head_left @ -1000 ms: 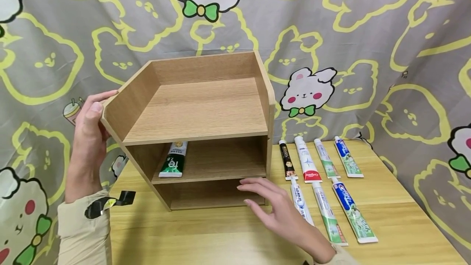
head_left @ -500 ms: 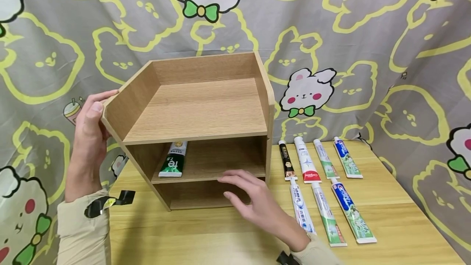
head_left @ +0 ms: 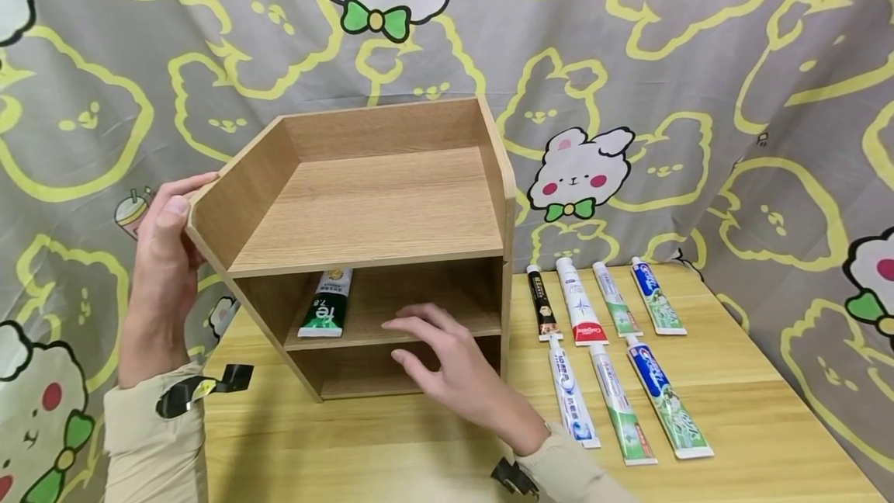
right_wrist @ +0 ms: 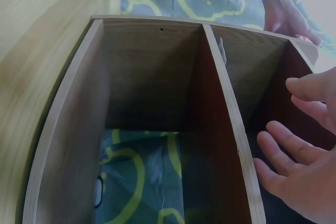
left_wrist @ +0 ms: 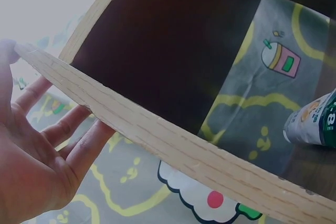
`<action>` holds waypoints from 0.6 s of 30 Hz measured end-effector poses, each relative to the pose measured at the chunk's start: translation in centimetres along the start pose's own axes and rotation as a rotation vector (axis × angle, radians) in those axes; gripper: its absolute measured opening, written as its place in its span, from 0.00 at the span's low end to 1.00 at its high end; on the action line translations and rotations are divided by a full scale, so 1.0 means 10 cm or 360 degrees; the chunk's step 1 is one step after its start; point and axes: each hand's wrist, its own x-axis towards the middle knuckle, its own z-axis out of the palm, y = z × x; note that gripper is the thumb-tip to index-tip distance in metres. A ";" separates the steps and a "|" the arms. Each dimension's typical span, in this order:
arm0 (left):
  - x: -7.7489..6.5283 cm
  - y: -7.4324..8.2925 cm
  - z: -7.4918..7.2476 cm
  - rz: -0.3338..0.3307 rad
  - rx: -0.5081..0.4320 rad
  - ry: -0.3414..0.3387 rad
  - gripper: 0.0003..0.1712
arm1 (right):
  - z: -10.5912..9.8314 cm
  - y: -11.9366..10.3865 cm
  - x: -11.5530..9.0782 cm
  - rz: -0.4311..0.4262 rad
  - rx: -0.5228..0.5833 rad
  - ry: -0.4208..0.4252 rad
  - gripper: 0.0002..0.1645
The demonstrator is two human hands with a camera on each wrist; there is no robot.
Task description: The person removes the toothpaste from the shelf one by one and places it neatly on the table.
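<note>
A wooden desktop shelf unit (head_left: 370,200) stands on the table, with a raised-edge top and two compartments below. My left hand (head_left: 164,254) holds its left side panel, thumb at the front edge and fingers on the outer side; the left wrist view shows this hand (left_wrist: 44,156) around the panel's edge. In the upper compartment, at the left, lies a green and white toothpaste tube (head_left: 327,305). My right hand (head_left: 447,359) hovers in front of the compartments, fingers slightly bent and holding nothing. In the right wrist view the right hand (right_wrist: 302,150) is beside the dividing board (right_wrist: 231,114).
Right of the unit, several toothpaste tubes lie in two rows, among them a small black tube (head_left: 542,303), a red and white Colgate tube (head_left: 580,301) and a blue and green tube (head_left: 669,398). A patterned curtain (head_left: 426,60) hangs behind the wooden table (head_left: 740,355).
My right hand has moved left across the front of the shelf unit, from its right side toward the middle. The left hand keeps its hold, and the tubes have not moved.
</note>
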 end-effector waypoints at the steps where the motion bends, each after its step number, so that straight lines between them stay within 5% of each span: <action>1: 0.00 0.00 0.00 0.0000 0.0002 0.0000 0.27 | 0.01 0.00 0.02 0.0013 0.0006 -0.0013 0.20; 18: 0.00 -0.01 0.00 0.0022 0.0005 0.0005 0.26 | 0.23 -0.02 0.35 0.0018 0.0011 -0.0089 0.23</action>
